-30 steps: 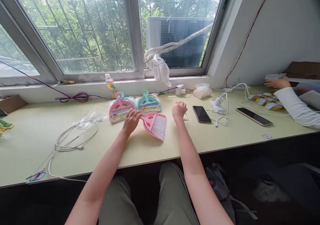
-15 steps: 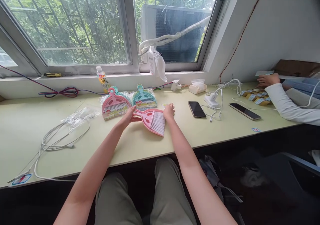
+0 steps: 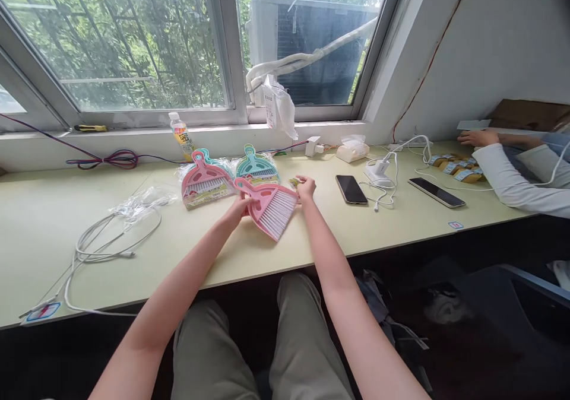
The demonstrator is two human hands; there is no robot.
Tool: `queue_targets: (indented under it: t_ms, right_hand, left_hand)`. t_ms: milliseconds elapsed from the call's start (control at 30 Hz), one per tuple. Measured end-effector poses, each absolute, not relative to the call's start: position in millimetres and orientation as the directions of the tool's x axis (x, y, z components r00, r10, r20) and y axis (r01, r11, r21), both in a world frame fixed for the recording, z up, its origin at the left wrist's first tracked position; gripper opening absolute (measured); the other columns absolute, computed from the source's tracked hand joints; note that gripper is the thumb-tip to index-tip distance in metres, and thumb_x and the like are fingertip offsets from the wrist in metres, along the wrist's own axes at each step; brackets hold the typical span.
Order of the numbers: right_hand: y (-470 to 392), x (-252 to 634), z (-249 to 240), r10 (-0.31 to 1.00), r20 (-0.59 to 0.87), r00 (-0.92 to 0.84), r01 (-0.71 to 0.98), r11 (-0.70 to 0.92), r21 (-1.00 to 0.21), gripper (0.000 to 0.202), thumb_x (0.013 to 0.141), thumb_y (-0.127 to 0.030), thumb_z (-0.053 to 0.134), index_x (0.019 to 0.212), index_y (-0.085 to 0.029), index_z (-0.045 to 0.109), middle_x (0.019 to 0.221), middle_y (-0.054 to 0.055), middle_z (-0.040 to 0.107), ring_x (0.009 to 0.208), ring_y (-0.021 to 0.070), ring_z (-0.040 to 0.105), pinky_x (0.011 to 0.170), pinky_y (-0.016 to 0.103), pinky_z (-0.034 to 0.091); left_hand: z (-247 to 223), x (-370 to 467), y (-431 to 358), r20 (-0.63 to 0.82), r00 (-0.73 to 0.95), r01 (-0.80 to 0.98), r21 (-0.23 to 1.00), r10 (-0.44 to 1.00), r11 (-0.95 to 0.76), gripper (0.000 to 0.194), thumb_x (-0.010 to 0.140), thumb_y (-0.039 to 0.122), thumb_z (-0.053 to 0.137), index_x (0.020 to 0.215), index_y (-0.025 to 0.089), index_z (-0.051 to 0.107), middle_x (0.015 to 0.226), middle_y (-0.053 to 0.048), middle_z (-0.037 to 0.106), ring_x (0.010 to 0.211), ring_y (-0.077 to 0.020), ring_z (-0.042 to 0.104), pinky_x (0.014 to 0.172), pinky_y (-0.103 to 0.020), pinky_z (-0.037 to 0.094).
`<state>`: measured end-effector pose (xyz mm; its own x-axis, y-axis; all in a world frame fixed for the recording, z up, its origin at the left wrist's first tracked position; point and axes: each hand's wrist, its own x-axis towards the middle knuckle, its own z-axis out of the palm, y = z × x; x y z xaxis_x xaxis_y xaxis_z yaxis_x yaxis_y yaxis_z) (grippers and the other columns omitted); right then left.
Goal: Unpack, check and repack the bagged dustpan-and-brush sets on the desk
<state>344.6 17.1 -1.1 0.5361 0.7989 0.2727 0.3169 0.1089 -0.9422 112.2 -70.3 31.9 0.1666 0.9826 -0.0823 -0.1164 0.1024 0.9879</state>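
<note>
A pink dustpan and brush set (image 3: 271, 209), with white bristles facing me, is tilted above the table. My left hand (image 3: 240, 207) is wrapped round it just below the handle end. Close to its right corner, my right hand (image 3: 306, 187) is closed in a pinch on a small yellow-green label (image 3: 294, 182), partly hidden by the fingers. Behind my left hand lies a packed pink dustpan set (image 3: 207, 180) with a printed band, a teal one showing under it. A packed teal dustpan set (image 3: 257, 168) lies right of that.
Left on the table are a coiled white cable (image 3: 89, 243) and clear plastic wrap (image 3: 145, 201). A bottle (image 3: 181, 136) stands by the window. To the right are two phones (image 3: 351, 190), a charger (image 3: 377, 171), tissues (image 3: 352, 149) and a co-worker's arm (image 3: 501, 168) near yellow packs (image 3: 458, 168).
The pink set has turned in my left hand, its bristles swinging towards me and left. My right hand has come away from its edge, and the label now shows at its fingers.
</note>
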Motion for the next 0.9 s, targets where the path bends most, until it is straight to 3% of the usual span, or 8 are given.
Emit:
queue_targets:
  t_ms: [100,200,333,400,500,633,767,900]
  right_hand:
    - [16.3,344.2,6.6,0.795,0.187,0.577,0.2,0.085,-0.976,0.014,0.071,-0.014,0.065,0.083,-0.016,0.071,0.087,0.006,0.073,0.079,0.016,0.067,0.078,0.027,0.053]
    - [11.5,338.0,19.2,0.794,0.18,0.581,0.025,0.203,-0.979,0.013,0.074,-0.026,0.07,0.084,-0.017,0.069,0.085,0.004,0.073,0.077,0.0156,0.068,0.072,0.027,0.055]
    - [-3.8,306.2,30.7,0.935,0.177,0.306,-0.278,0.266,-0.923,0.031,0.07,-0.04,0.078,0.089,-0.018,0.066,0.081,0.002,0.072,0.069,0.0153,0.066,0.064,0.028,0.055]
    - [-15.4,282.1,30.4,0.955,0.157,0.252,-0.214,0.213,-0.953,0.03,0.073,-0.046,0.075,0.083,-0.019,0.064,0.079,0.001,0.071,0.07,0.0151,0.065,0.066,0.027,0.054]
    - [-31.6,251.6,27.4,0.924,0.13,0.36,0.138,0.085,-0.987,0.03,0.083,-0.049,0.063,0.076,-0.021,0.061,0.082,0.002,0.069,0.083,0.0176,0.064,0.076,0.028,0.051]
    - [-41.9,241.2,29.4,0.862,0.272,0.428,0.508,0.02,-0.861,0.026,0.086,-0.048,0.063,0.082,-0.022,0.062,0.11,0.008,0.063,0.112,0.0236,0.055,0.093,0.032,0.043]
    - [-41.1,247.3,30.5,0.852,0.229,0.472,0.488,-0.035,-0.872,0.027,0.085,-0.047,0.066,0.093,-0.022,0.062,0.124,0.011,0.056,0.123,0.0266,0.048,0.1,0.038,0.039]
    - [-34.1,247.5,24.9,0.843,0.147,0.518,0.253,0.013,-0.967,0.052,0.079,-0.038,0.076,0.121,-0.02,0.052,0.135,0.016,0.053,0.125,0.0255,0.051,0.098,0.037,0.046]
  left_hand:
    - [38.1,96.2,-61.5,0.039,-0.008,-0.193,0.98,0.999,-0.04,0.06,0.064,0.029,0.076,0.122,0.026,0.059,0.113,-0.003,0.07,0.085,-0.0175,0.069,0.062,-0.024,0.055]
    - [34.8,82.9,-52.4,0.032,-0.119,-0.272,0.96,0.992,-0.064,0.046,0.063,0.034,0.079,0.105,0.02,0.065,0.106,-0.005,0.071,0.092,-0.019,0.068,0.07,-0.025,0.055]
    - [25.8,76.7,-46.5,-0.02,-0.147,-0.295,0.955,0.989,-0.024,0.045,0.058,0.031,0.085,0.095,0.019,0.063,0.095,-0.004,0.071,0.09,-0.0187,0.068,0.077,-0.028,0.055]
    - [23.7,80.0,-47.7,-0.006,-0.135,-0.294,0.955,0.991,-0.035,0.048,0.057,0.032,0.086,0.095,0.021,0.06,0.092,-0.002,0.07,0.088,-0.0181,0.068,0.075,-0.03,0.056]
    - [23.7,89.1,-53.6,0.04,-0.081,-0.289,0.955,0.996,-0.062,0.055,0.053,0.033,0.089,0.095,0.023,0.055,0.09,0.001,0.068,0.083,-0.0174,0.069,0.073,-0.031,0.057]
    - [23.3,98.8,-60.2,0.037,-0.029,-0.302,0.952,0.999,-0.044,0.064,0.05,0.024,0.09,0.103,0.024,0.054,0.1,-0.002,0.07,0.092,-0.0212,0.07,0.078,-0.035,0.058]
    - [19.6,100.8,-59.2,0.063,-0.056,-0.333,0.94,0.996,-0.078,0.065,0.053,0.019,0.089,0.107,0.024,0.053,0.111,-0.004,0.069,0.103,-0.0229,0.068,0.086,-0.037,0.058]
    - [17.6,99.2,-57.8,0.09,-0.089,-0.359,0.926,0.992,-0.116,0.06,0.055,0.019,0.088,0.104,0.023,0.053,0.106,-0.002,0.07,0.101,-0.0213,0.069,0.089,-0.037,0.057]
